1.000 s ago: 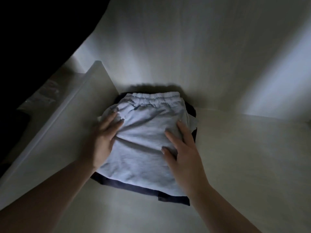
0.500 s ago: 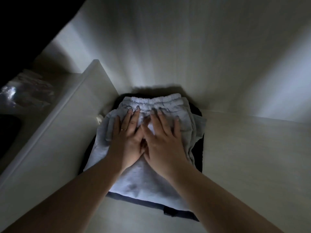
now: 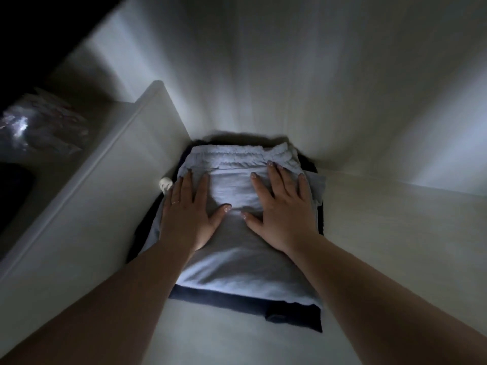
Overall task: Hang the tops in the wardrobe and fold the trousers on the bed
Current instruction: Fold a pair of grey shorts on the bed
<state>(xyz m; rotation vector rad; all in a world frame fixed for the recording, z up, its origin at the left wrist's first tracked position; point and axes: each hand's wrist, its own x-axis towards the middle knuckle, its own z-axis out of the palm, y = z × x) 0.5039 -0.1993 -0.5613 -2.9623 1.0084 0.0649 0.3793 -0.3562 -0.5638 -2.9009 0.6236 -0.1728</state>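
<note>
Folded light grey trousers (image 3: 237,233) lying flat on a pale wardrobe shelf (image 3: 395,259), elastic waistband toward the back wall (image 3: 290,75), pushed into the corner beside a white upright divider panel (image 3: 105,193). Stacked squarely on a folded dark garment (image 3: 263,308), whose navy edge peeks out along the near side of the trousers and in slivers at their left and right. Left hand (image 3: 188,209) pressed flat on the left half of the trousers, fingers straight and pointing toward the waistband, thumb spread inward, a thin ring on one finger. Right hand (image 3: 283,206) pressed flat on the right half, fingers straight and slightly fanned, tips reaching the waistband, thumb spread inward. Hands apart, thumbs near each other over the middle of the trousers but not touching; nothing gripped by either. Small white object (image 3: 166,183) wedged just left of the trousers against the divider, too small to identify. Crinkled clear plastic (image 3: 42,127) well left of the trousers, beyond the divider, in deep shadow.
</note>
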